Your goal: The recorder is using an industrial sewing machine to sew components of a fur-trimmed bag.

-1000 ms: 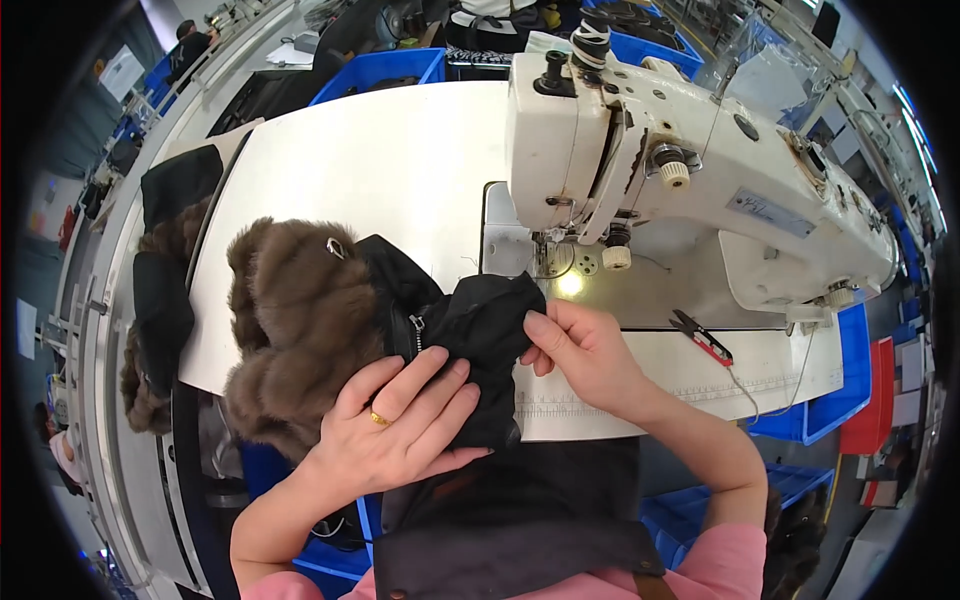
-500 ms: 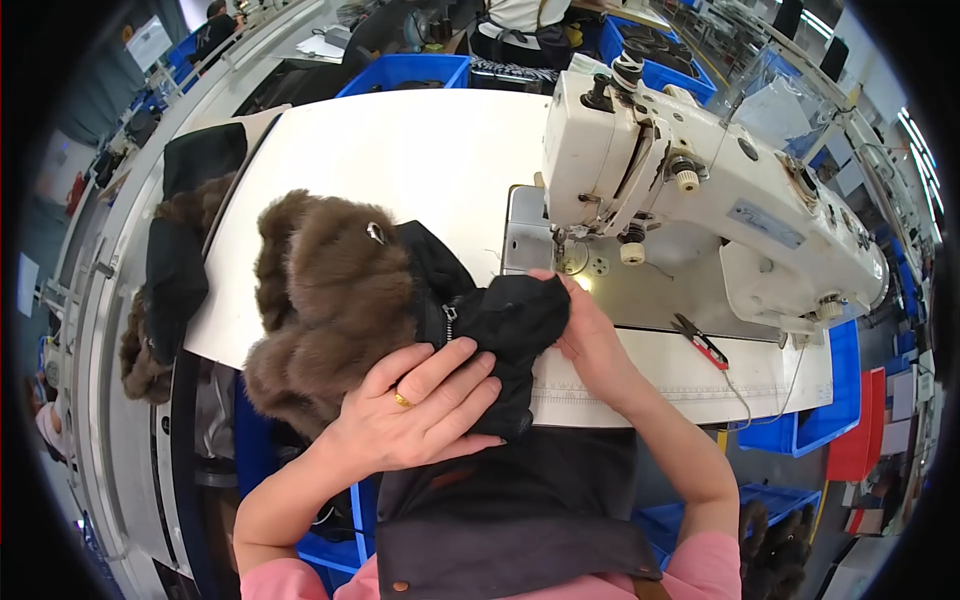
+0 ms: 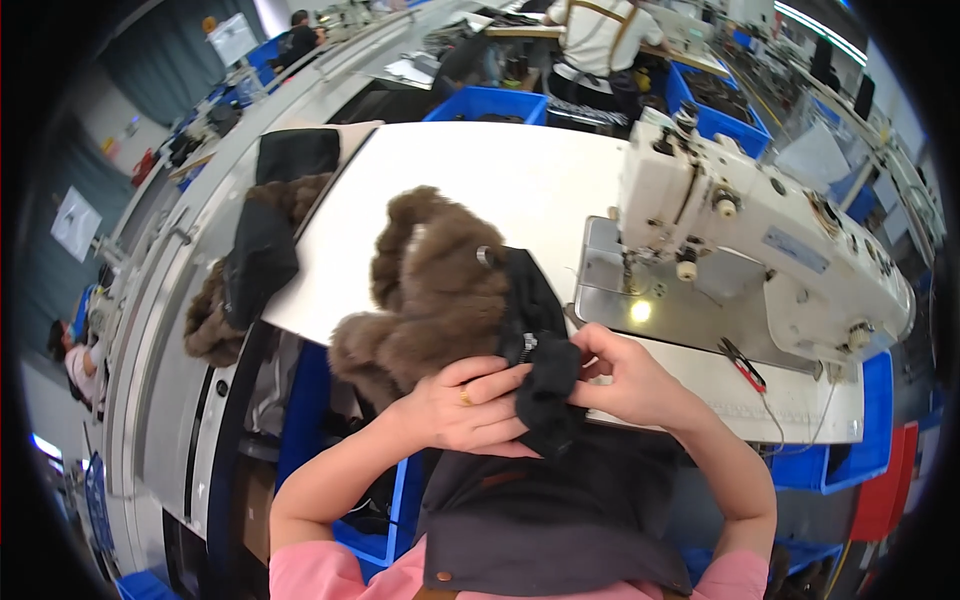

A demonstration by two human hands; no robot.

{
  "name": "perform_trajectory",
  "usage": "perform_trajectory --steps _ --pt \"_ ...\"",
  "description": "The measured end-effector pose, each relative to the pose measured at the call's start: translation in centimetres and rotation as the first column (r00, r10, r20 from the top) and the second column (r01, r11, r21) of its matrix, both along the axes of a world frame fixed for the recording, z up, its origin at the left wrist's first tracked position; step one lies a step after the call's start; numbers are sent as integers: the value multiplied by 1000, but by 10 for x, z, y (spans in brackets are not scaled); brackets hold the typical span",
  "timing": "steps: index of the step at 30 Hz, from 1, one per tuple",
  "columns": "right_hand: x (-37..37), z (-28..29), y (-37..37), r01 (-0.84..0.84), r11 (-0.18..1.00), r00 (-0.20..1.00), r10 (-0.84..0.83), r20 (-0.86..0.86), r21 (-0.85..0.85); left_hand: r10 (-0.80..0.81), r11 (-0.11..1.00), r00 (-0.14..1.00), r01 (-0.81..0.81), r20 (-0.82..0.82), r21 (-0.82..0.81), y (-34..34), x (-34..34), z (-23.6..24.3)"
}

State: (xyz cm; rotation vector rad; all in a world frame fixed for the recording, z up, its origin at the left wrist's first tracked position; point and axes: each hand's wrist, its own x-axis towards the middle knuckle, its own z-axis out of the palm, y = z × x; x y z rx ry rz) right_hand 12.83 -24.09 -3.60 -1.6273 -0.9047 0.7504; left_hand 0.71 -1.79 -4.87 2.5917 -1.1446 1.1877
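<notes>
A brown fur piece (image 3: pixel 440 270) with a small metal ring lies across the front of the white table, its black lining fabric (image 3: pixel 548 385) turned toward me. A metal zipper (image 3: pixel 529 346) shows along the seam between fur and lining. My left hand (image 3: pixel 475 410) lies closed over the lining just below the zipper, a gold ring on one finger. From the right, my right hand (image 3: pixel 625 380) pinches the bunched lining edge between thumb and fingers. Parts of the fingertips of both hands are hidden in the fabric.
A white sewing machine (image 3: pixel 770 220) stands at the right, its lamp lighting the metal plate. Red-handled thread snips (image 3: pixel 742 365) lie beside it. More fur and black pieces (image 3: pixel 265 260) hang at the table's left edge. Blue bins (image 3: pixel 485 104) and a person (image 3: pixel 598 45) are beyond.
The whole view has shifted, so the table sits further right and lower. My right hand has drawn back from near the needle plate toward my left hand, and the lining is now bunched.
</notes>
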Motion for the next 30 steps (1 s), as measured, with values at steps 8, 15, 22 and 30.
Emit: perform_trajectory --steps 8,15,22,30 --pt "-31 13 24 182 970 858 -238 456 163 63 942 998 -63 -13 -331 -18 -19 19" --pt "-45 16 34 264 952 840 -306 449 156 399 788 905 -420 -147 -451 -39 -42 35" --pt "-66 6 36 250 914 943 -305 135 320 441 874 886 -460 -143 -154 -33 -58 40" --pt "-77 14 54 118 831 372 -544 752 543 -95 854 679 -320 -728 -410 -17 -53 48"
